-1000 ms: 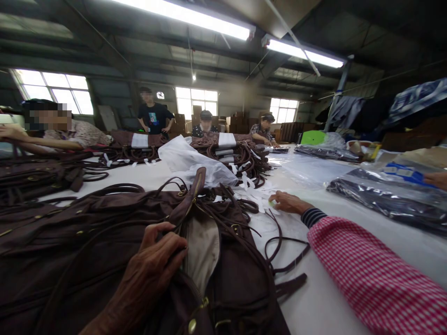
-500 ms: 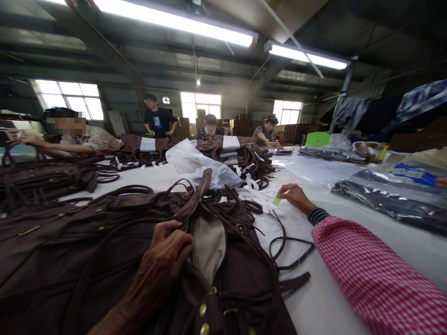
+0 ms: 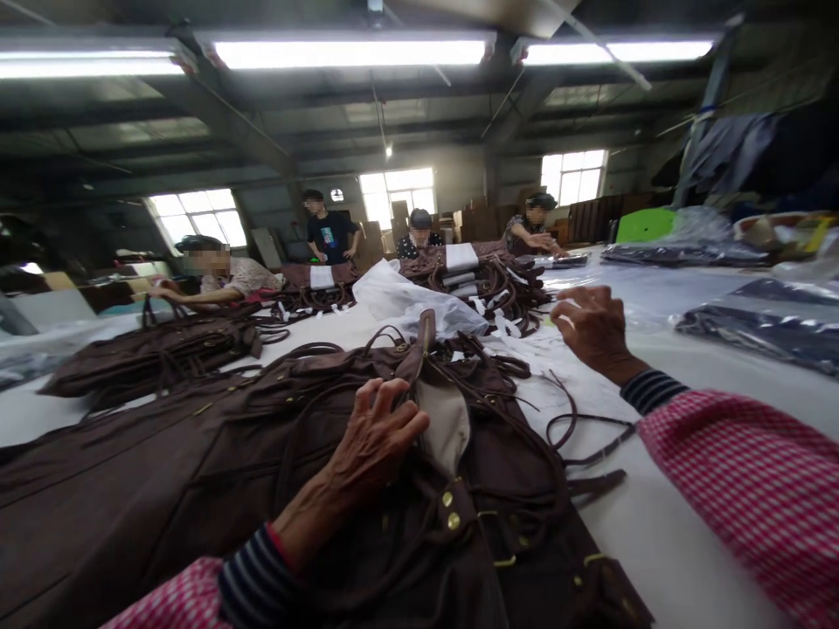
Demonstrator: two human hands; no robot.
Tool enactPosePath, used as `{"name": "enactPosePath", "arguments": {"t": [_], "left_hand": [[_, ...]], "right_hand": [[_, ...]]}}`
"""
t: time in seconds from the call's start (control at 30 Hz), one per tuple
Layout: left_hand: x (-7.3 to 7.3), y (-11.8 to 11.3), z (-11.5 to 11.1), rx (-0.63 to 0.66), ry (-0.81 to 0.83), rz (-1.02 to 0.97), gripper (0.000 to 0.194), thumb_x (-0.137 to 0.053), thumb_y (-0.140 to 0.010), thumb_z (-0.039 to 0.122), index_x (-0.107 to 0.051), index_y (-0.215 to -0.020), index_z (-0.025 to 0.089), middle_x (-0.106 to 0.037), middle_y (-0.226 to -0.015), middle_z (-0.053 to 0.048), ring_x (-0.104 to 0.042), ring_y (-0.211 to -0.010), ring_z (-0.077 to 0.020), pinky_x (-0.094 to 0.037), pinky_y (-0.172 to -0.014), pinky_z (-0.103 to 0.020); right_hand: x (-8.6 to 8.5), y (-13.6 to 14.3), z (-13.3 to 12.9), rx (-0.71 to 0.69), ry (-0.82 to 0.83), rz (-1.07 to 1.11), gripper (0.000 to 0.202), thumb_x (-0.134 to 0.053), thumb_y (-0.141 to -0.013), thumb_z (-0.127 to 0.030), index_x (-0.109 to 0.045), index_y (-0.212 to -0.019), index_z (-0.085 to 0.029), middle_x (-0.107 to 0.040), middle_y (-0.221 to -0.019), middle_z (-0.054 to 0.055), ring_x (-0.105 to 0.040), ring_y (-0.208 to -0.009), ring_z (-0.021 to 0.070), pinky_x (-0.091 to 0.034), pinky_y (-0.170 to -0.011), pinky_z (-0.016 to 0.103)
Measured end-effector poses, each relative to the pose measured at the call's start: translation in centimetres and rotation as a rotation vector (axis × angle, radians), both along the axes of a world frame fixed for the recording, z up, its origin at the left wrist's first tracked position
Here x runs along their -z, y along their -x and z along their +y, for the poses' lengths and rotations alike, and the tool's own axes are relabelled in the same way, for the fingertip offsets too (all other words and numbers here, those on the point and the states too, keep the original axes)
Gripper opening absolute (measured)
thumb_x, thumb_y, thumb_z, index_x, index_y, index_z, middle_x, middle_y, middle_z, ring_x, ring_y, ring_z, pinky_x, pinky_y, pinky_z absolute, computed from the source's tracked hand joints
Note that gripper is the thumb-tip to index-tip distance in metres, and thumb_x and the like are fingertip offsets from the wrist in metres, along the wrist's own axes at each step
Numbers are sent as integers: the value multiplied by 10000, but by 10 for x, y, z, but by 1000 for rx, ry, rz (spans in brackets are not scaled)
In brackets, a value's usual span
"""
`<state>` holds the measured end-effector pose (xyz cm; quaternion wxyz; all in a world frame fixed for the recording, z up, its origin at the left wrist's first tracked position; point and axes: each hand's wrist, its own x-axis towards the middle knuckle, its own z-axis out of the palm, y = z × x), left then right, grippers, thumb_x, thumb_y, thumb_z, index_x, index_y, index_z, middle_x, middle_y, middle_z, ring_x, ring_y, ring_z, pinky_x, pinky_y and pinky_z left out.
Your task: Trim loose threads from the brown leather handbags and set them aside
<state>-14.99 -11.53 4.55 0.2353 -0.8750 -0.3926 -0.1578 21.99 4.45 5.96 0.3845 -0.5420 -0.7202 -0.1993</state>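
A large dark brown handbag (image 3: 249, 472) with brass studs and long cord-like straps lies in front of me. Its zipped top gapes, showing a beige lining (image 3: 444, 419). My left hand (image 3: 373, 441) is closed at the near edge of that opening, fingers curled on the brown fabric; the thumb is hidden. Over the white table (image 3: 662, 515), right of the bag, my right hand (image 3: 593, 332) is raised with bent fingers apart, and nothing shows in it. Below its fingertips lie white paper scraps (image 3: 534, 349) beside the bag's loose straps.
Behind the handbag are a crumpled clear plastic bag (image 3: 419, 301) and a stack of brown bags (image 3: 485, 262) with white wraps. Another brown bag (image 3: 176, 341) lies left. Plastic-wrapped dark goods (image 3: 766, 323) lie right. Several people work or stand across the table.
My right hand has let go of the small yellow-green slip and lifted, its fingers spreading. The view has turned left. My left hand stays at the handbag's opening.
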Motion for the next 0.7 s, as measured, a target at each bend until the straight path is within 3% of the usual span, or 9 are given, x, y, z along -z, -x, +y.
{"name": "enactPosePath", "arguments": {"t": [0.1,0.2,0.3,0.37,0.5,0.7], "left_hand": [[-6,-1,-1,-26,72,15,117,-549,-962,132,-607,-1001,225,-680,-964,-26,-414,-1253,-284,-253,-1070,-524],[-11,0,0,-97,192,-6,56,-550,-983,195,-594,-962,223,-671,-918,-12,-407,-1214,-276,-319,-947,-448],[-17,2,0,-130,244,37,77,-544,-976,165,-590,-968,226,-661,-907,-8,-398,-1186,-272,-333,-888,-402],[-19,1,-1,-120,220,76,88,-563,-957,145,-596,-970,226,-657,-918,-14,-399,-1176,-274,-334,-886,-397],[-14,2,-2,-58,81,132,134,-614,-932,172,-613,-1053,229,-664,-966,-32,-403,-1202,-302,-314,-961,-461],[-5,2,-2,7,-24,145,195,-566,-951,181,-630,-1126,239,-672,-1036,-62,-406,-1247,-318,-263,-1062,-542]], "right_hand": [[-11,47,-34,-264,112,-12,144,-526,-927,-206,-656,-875,-170,-702,-931,104,-593,-936,262,-392,-795,365],[-9,101,-64,-600,455,233,71,-522,-890,-170,-591,-893,-187,-627,-622,-7,-579,-561,148,-391,-593,260],[4,149,-78,-844,718,464,104,-528,-817,-92,-573,-843,-181,-612,-557,-37,-598,-500,119,-413,-540,212],[13,171,-77,-881,811,600,130,-543,-767,-58,-593,-816,-167,-625,-566,-27,-600,-502,116,-409,-498,194],[22,190,-66,-818,926,786,172,-557,-724,-41,-629,-839,-147,-604,-522,-26,-521,-416,102,-360,-400,180],[23,197,-61,-816,899,790,217,-580,-676,-41,-651,-857,-137,-623,-551,-21,-537,-435,98,-385,-412,171]]}}
